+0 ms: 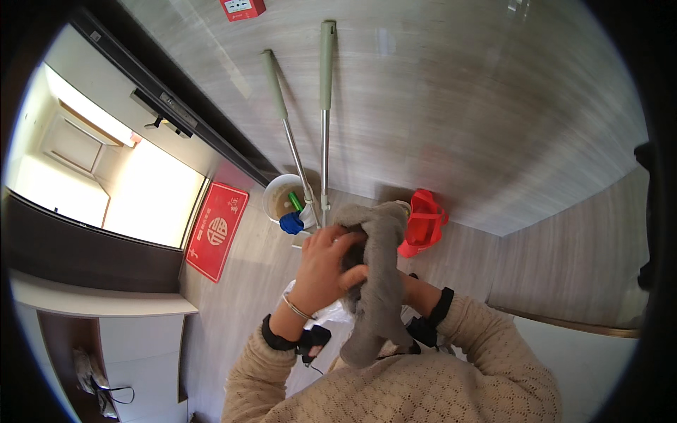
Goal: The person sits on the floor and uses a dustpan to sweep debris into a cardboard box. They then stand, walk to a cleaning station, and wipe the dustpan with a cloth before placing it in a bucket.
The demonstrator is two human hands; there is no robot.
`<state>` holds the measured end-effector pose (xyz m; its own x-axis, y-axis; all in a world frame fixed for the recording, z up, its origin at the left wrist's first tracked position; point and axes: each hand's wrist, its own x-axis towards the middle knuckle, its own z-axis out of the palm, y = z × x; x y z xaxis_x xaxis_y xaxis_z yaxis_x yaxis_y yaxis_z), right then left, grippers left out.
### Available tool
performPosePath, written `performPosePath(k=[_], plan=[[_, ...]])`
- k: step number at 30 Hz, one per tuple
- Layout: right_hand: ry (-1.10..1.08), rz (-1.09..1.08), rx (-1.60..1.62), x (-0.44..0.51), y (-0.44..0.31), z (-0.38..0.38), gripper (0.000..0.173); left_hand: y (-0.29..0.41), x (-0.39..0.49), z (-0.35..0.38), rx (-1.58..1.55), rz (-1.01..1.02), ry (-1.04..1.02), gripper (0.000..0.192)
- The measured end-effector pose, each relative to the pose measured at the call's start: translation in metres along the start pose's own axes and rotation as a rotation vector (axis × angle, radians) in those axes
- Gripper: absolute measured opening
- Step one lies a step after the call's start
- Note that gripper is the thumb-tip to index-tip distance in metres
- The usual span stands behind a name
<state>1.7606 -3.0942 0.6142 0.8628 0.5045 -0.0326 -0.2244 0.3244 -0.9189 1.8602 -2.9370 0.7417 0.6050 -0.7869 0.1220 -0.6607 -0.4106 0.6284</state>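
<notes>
A grey, fuzzy fabric item (385, 275) hangs in front of my chest, long and folded, with a dark opening along its left side. Exactly what it is cannot be told. My left hand (327, 264) grips it from the left, fingers curled at the dark opening and thumb against the grey edge. From the right, my right hand (415, 288) reaches behind the item, so only its wrist side shows and the fingers are hidden. Crumpled clear plastic (336, 313) shows below my left hand, partly covered.
Two long-handled mops (326, 127) lean on the wall beside a white bucket (271, 193) holding a blue cloth (291, 223) and a green object (294, 201). A red bag (423, 227) stands by the wall. Leftward are a red doormat (217, 232), an open doorway and a white cabinet (140, 338).
</notes>
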Motion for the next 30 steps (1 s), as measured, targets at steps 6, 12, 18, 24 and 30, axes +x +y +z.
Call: performPosePath(k=[6,12,18,24,30], plan=[[0.039,0.218,0.193,0.0,-0.002,0.012,0.076,-0.023,-0.014,0.011,-0.861,-0.272,-0.209,0.057],[0.368,0.272,0.636,0.004,-0.02,-0.001,0.071,-0.06,-0.026,0.04,-0.801,-0.402,-0.14,0.044],[0.458,0.035,0.698,0.009,0.008,-0.04,0.063,-0.103,-0.067,0.059,-0.563,-0.586,0.329,0.036],[0.431,-0.02,0.362,-0.016,0.001,-0.022,0.06,-0.061,-0.081,0.101,-0.28,-0.298,0.218,0.075],[0.7,0.075,0.682,0.012,-0.034,-0.001,0.059,-0.085,-0.099,0.106,-0.368,-0.574,0.348,0.04]])
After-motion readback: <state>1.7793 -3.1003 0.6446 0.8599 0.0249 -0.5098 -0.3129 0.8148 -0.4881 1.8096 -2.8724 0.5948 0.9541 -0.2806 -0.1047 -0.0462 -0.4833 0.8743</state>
